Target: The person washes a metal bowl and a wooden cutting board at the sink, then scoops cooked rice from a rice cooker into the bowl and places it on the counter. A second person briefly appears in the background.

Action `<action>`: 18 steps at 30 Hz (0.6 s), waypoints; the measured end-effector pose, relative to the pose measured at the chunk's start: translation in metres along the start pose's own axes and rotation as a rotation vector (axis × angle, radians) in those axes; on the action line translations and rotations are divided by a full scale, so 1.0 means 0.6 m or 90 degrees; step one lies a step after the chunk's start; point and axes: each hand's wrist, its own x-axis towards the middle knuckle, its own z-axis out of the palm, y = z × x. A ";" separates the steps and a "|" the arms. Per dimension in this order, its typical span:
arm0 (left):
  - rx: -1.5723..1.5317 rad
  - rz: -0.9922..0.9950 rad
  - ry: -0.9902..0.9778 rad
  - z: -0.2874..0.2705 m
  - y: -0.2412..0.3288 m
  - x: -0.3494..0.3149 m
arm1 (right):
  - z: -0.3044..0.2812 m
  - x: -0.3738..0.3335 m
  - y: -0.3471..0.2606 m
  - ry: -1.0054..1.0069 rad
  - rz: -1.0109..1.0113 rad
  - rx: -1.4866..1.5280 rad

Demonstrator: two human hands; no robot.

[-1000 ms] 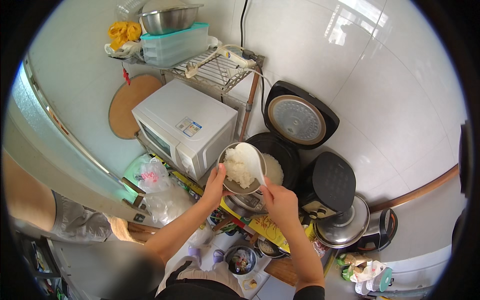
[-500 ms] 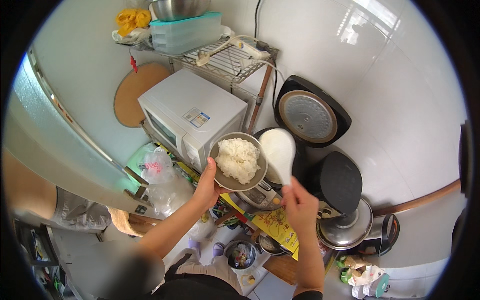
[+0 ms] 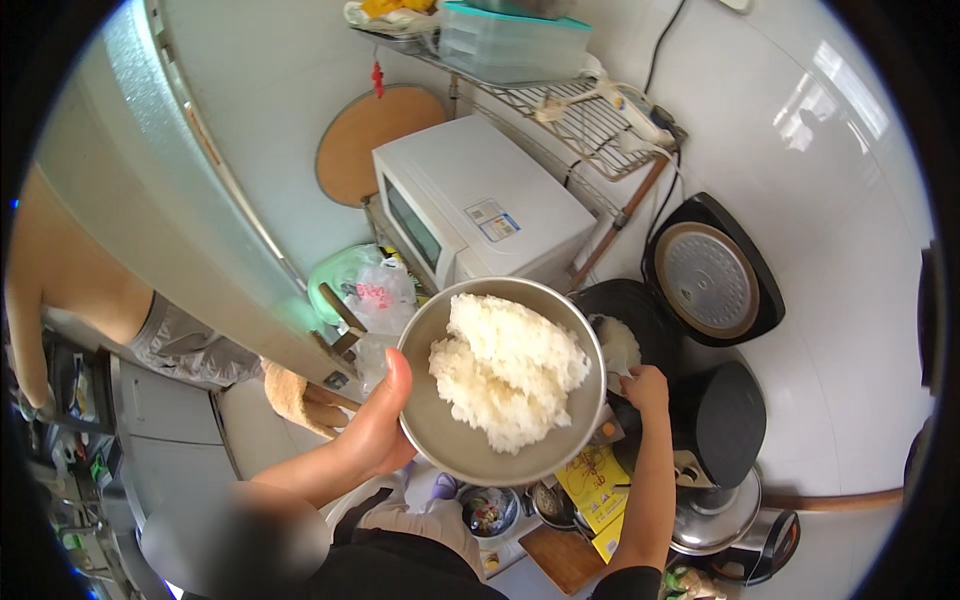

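My left hand (image 3: 372,428) grips the side of a metal bowl (image 3: 448,442), its thumb over the rim. Inside the bowl sits a mound of white cooked rice (image 3: 512,375). My right hand (image 3: 648,388) is closed around the handle of a white rice paddle (image 3: 620,372), reaching down into the dark rice cooker (image 3: 640,300). The paddle's head is hard to tell from the pale rice around it. The cooker's lid (image 3: 708,280) stands raised against the wall, and the bowl hides the cooker's near left part.
A white microwave (image 3: 490,195) stands behind the bowl, below a wire shelf (image 3: 570,120) holding a plastic box and power strip. Right of my arm are a black appliance (image 3: 720,425) and a lidded pot (image 3: 715,515). Another person's grey shorts (image 3: 185,345) show at left.
My left hand has brought the bowl nearer, so it looks larger. My right hand has lowered the paddle from beside the bowl into the cooker. The whole view has shifted.
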 end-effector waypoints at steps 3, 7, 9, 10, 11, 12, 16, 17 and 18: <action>0.043 0.025 0.007 -0.001 0.017 -0.030 | -0.010 0.012 -0.044 -0.081 0.059 -0.030; 0.045 0.037 0.003 -0.008 0.021 -0.059 | -0.007 0.012 -0.043 -0.036 0.059 -0.064; 0.010 0.042 0.024 -0.008 0.020 -0.073 | -0.006 0.014 -0.039 -0.018 0.058 -0.073; 0.004 0.048 0.026 -0.009 0.018 -0.080 | -0.002 0.013 -0.034 -0.010 0.056 -0.075; -0.002 0.054 0.028 -0.010 0.014 -0.086 | 0.001 0.014 -0.028 -0.002 0.054 -0.076; -0.007 0.060 0.030 -0.010 0.012 -0.092 | 0.006 0.020 -0.019 -0.007 0.045 -0.060; -0.005 0.077 0.030 -0.005 0.006 -0.119 | 0.005 0.023 -0.007 0.007 -0.021 -0.076; -0.008 0.082 0.042 -0.004 0.004 -0.127 | 0.004 0.019 -0.012 0.016 -0.048 -0.099; -0.012 0.087 0.055 -0.002 0.001 -0.135 | 0.007 0.019 -0.016 0.036 -0.046 -0.075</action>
